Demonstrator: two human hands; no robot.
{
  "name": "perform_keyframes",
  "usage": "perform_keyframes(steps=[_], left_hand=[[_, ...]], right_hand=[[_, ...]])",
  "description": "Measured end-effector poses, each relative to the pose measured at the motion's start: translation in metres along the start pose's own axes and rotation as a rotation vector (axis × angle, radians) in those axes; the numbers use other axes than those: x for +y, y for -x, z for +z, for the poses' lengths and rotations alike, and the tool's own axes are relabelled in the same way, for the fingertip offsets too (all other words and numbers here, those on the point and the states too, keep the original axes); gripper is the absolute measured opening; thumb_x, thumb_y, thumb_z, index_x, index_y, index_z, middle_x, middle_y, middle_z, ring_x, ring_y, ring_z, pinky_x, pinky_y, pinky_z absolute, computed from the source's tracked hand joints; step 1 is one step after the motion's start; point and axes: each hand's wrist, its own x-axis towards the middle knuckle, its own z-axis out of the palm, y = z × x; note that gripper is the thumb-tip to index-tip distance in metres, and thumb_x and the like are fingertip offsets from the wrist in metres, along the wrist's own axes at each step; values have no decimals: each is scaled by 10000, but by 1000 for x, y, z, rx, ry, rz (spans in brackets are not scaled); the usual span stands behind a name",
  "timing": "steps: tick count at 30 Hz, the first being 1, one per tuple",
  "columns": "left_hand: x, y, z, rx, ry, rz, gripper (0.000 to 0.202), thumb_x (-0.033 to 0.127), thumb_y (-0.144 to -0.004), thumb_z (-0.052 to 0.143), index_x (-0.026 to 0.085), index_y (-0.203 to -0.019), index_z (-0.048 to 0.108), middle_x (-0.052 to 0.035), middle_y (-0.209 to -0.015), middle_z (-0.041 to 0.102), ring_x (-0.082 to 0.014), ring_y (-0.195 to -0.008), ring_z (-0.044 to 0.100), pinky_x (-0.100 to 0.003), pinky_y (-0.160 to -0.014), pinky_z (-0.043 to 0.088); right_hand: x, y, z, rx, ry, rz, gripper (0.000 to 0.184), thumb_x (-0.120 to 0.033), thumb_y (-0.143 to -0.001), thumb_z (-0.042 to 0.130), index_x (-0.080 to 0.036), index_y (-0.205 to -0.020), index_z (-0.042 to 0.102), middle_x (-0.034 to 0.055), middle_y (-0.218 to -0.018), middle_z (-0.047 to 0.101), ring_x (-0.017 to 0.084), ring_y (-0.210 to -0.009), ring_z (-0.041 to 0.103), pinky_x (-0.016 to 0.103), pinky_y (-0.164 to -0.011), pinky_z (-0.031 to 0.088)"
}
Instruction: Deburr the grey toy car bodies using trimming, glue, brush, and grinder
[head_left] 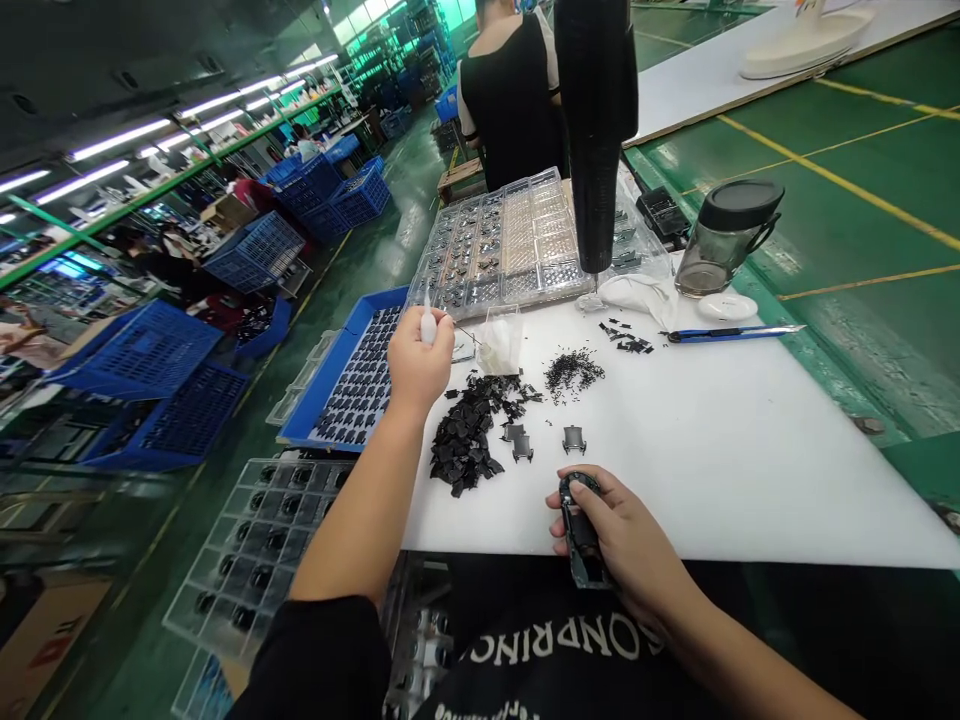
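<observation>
My left hand (421, 365) is closed around a small white squeeze bottle (428, 326) with its narrow tip upward. A thin dark rod sticks out beside that fist; I cannot tell whether it is held. Low at the front edge, my right hand (626, 520) grips a black plastic housing (581, 540), long and with an open frame at its lower end. Just beyond it lies a small dark bracket (574, 438), with a pair of similar brackets (518, 441) to the left. A heap of black plastic pieces (466, 440) and a pile of tiny black parts (573, 374) lie farther off.
A black power tool (598, 140) hangs tip-down over the white worktop (720, 440). Behind are clear trays (487, 240), a cup (724, 240) and a blue-handled tool (720, 334). Left stand a blue tray (300, 432) and a compartment tray (247, 540). A person (514, 90) is beyond.
</observation>
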Motion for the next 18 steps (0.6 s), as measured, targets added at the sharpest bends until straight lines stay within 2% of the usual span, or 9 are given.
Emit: perform_keyframes(steps=[3,7,9,11,13,15,18], left_hand=[[-4,0,6,-86,13,-36,74,256,-813,581,184,-825,584,19,-719,576,-133,-667,515,-244,-648,379],[-14,16,15,-104,180,-103,158,287,-836,572,201,-949,502,15,-776,532,-130,-669,497,-251,-643,391],[-10,31,15,-154,353,-142,109,307,-894,470,221,-958,457,30,-711,481,-125,-603,468,-245,-598,397],[1,46,14,-247,448,-145,113,329,-911,424,227,-938,466,16,-727,498,-126,-599,488,-249,-591,425],[13,56,15,-323,380,-104,143,352,-875,498,216,-904,530,-33,-872,565,-137,-700,552,-257,-630,455],[22,59,21,-403,217,-57,150,341,-837,561,206,-887,603,-60,-1002,601,-156,-821,587,-257,-674,464],[25,56,36,-520,42,-43,156,319,-840,563,213,-908,657,-38,-948,662,-159,-798,599,-262,-690,455]], right_hand=[[2,-1,-1,11,-10,-13,268,-436,-910,578,-217,-1063,557,44,-896,646,175,-645,616,333,-580,534],[4,-2,-2,-6,-26,-17,262,-436,-912,577,-222,-1061,553,37,-894,646,180,-658,620,348,-596,546],[3,-2,-3,-25,-36,-5,260,-436,-913,573,-225,-1063,551,34,-885,650,182,-655,622,351,-599,550],[2,-2,-3,-35,-50,7,259,-438,-910,578,-227,-1059,551,30,-878,653,178,-644,621,346,-593,547],[1,-1,-2,-36,-63,5,271,-447,-899,595,-228,-1052,554,30,-881,654,175,-641,619,341,-591,544],[1,-1,-2,-37,-67,-9,284,-454,-887,612,-225,-1046,558,33,-890,656,175,-645,618,343,-595,544],[3,-1,-2,-39,-54,-35,292,-457,-884,616,-222,-1048,564,39,-893,659,174,-643,616,342,-593,543]])
